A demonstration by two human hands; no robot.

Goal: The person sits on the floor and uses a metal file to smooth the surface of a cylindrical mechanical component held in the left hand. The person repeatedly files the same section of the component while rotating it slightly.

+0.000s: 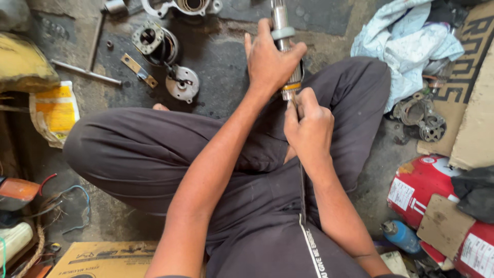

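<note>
Your left hand [270, 62] grips the metal rotor shaft [280, 23] upright over your lap — your right hand [309, 128] is closed on a thin blade [301, 185] set against its lower end.

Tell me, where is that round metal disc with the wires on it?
In the head view the round metal disc lies on the dark floor, upper left, just beyond the person's knee, below the cylindrical motor part and right of the small brass strip.
</note>
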